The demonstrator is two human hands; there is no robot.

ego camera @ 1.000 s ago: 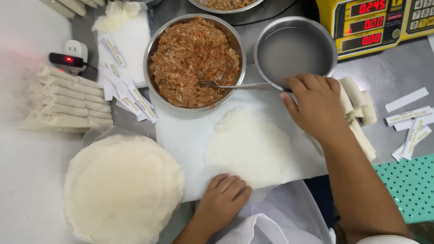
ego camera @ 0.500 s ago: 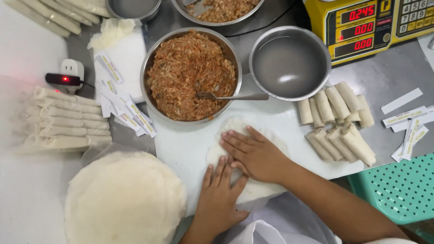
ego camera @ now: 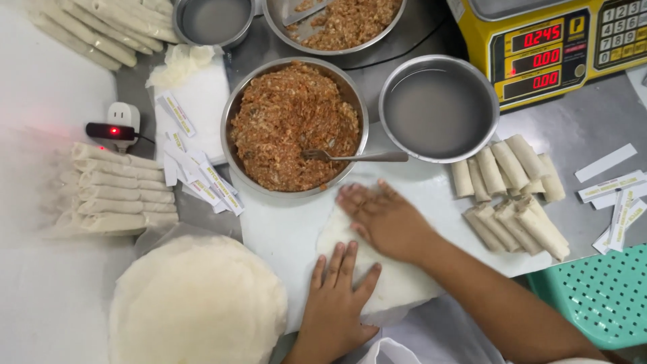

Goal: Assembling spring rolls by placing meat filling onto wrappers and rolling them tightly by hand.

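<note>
The wrapper (ego camera: 397, 283), a thin white round sheet, lies flat on the white cutting board (ego camera: 283, 229), just below the filling bowl (ego camera: 296, 125), which serves here as the landmark.

Head view: the right hand (ego camera: 387, 219) lies palm down on the upper part of the wrapper, its fingers (ego camera: 354, 199) spread flat and pointing left, gripping nothing. The left hand (ego camera: 337, 300) presses the wrapper's lower left edge, fingers (ego camera: 340, 259) stretched out and open, pointing up toward the filling bowl, holding nothing. The bowl is full of brown minced filling, and a metal spoon (ego camera: 357, 156) rests in it with its handle sticking out to the right. Right of the filling bowl stands a steel bowl of cloudy water (ego camera: 438, 108), and beyond that a yellow weighing scale (ego camera: 559, 47). Below the water bowl, to the lower right of the filling bowl, finished rolls (ego camera: 512, 192) lie in a heap on the tabletop (ego camera: 579, 135). Left of the filling bowl are small paper labels (ego camera: 195, 178) and, farther left, a row of wrapped rolls (ego camera: 111, 192). Lower left of the filling bowl sits a stack of fresh wrappers (ego camera: 195, 303).
</note>
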